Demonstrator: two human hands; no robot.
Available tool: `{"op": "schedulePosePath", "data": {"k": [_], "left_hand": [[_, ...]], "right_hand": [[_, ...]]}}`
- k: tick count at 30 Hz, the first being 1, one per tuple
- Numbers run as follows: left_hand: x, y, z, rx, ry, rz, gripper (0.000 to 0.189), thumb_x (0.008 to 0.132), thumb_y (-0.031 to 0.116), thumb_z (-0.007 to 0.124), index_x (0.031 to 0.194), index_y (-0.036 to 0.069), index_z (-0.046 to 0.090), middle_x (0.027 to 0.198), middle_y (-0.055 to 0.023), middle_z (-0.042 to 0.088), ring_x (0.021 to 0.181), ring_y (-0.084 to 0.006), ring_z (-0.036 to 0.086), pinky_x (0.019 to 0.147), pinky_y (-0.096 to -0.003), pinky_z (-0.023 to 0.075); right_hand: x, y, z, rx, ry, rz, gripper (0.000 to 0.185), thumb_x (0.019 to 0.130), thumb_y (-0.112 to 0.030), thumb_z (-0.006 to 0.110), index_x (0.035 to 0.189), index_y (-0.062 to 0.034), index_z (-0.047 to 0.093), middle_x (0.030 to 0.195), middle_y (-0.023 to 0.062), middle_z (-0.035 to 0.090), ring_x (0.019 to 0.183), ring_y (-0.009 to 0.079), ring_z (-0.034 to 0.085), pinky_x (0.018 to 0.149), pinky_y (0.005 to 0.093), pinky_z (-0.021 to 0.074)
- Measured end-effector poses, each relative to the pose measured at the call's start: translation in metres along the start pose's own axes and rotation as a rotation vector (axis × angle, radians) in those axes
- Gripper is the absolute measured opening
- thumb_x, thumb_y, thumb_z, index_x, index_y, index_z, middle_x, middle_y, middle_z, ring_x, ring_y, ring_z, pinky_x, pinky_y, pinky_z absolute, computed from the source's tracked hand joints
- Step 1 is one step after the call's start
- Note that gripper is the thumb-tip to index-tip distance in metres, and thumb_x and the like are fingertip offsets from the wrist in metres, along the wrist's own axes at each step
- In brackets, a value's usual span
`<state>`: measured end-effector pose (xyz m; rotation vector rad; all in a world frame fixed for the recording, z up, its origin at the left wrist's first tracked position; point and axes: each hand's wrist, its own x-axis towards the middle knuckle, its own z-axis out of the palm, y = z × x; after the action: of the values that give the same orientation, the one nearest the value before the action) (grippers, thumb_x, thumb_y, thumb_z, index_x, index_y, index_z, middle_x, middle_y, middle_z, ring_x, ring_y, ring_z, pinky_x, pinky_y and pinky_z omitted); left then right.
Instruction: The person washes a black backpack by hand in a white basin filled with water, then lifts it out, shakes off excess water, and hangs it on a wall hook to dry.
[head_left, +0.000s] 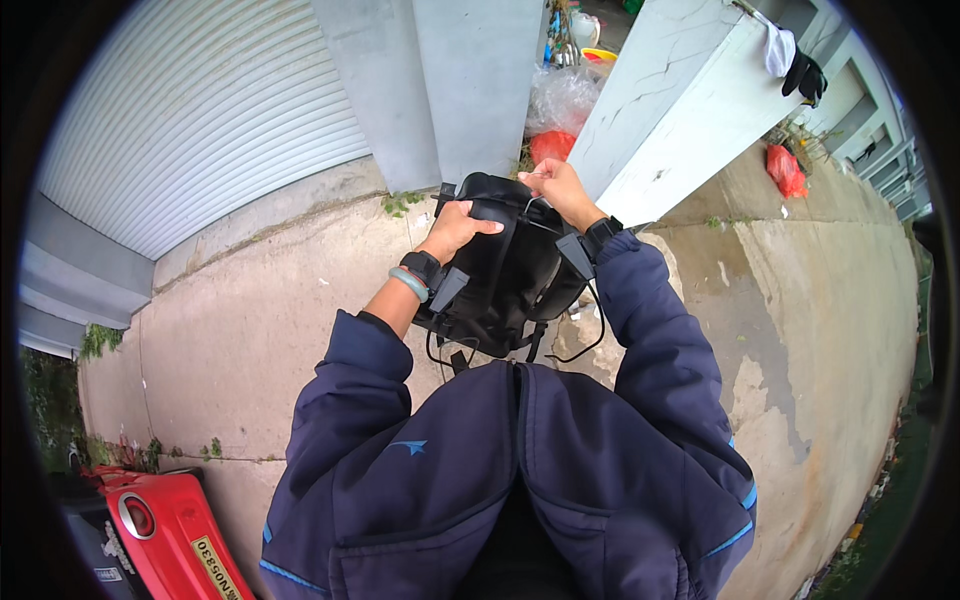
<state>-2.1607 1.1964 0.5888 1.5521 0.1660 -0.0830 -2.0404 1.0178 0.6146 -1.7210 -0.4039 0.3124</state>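
Observation:
In front of me, close to the foot of a grey-white pillar, is a glossy black bag (480, 277) that looks like a backpack, with straps at its near end. My left hand (455, 227) grips its upper left part, thumb lying across the black surface. Over the upper right part, my right hand (556, 191) pinches a thin pale cord or wire (533, 202), which runs down towards the bag. What the cord is fastened to cannot be made out. Both wrists wear black strapped devices, and a pale green bangle (409, 285) circles my left wrist.
A white wall with two faces (690, 105) rises just beyond my right hand. Clear plastic bags (562, 97) and a red bag (551, 146) fill the gap behind. A ribbed shutter (202, 97) stands left. A red vehicle (169, 517) is at lower left, on concrete paving (225, 337).

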Motion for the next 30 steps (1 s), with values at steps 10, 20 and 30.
{"op": "schedulePosePath", "data": {"k": [10, 20, 30], "left_hand": [[-0.005, -0.008, -0.016, 0.196, -0.008, -0.118, 0.023, 0.065, 0.005, 0.079, 0.085, -0.001, 0.068, 0.082, -0.0035, 0.067, 0.072, -0.0134, 0.061, 0.071, -0.0272, 0.0478], [-0.002, -0.033, -0.014, 0.233, 0.063, -0.056, 0.048, 0.064, 0.006, 0.080, 0.105, 0.000, 0.056, 0.092, -0.0078, 0.064, 0.085, -0.0167, 0.061, 0.078, -0.0300, 0.0487], [0.009, -0.026, 0.031, 0.295, 0.329, 0.205, 0.039, 0.072, 0.009, 0.075, 0.105, 0.000, 0.056, 0.091, -0.0082, 0.062, 0.081, -0.0166, 0.059, 0.072, -0.0287, 0.0487]], "right_hand": [[-0.037, -0.010, 0.025, -0.042, 0.296, -0.173, 0.032, 0.075, -0.016, 0.077, 0.066, -0.0040, 0.048, 0.059, -0.0004, 0.051, 0.055, 0.0070, 0.043, 0.050, 0.0261, 0.0371], [-0.044, -0.010, 0.032, -0.148, 0.402, -0.219, 0.033, 0.074, -0.015, 0.077, 0.066, -0.0029, 0.047, 0.056, 0.0020, 0.050, 0.053, 0.0091, 0.043, 0.049, 0.0279, 0.0374], [-0.047, 0.003, 0.008, 0.085, 0.321, 0.034, 0.027, 0.083, -0.016, 0.070, 0.068, -0.0052, 0.050, 0.064, -0.0009, 0.051, 0.057, 0.0075, 0.045, 0.056, 0.0241, 0.0398]]}}
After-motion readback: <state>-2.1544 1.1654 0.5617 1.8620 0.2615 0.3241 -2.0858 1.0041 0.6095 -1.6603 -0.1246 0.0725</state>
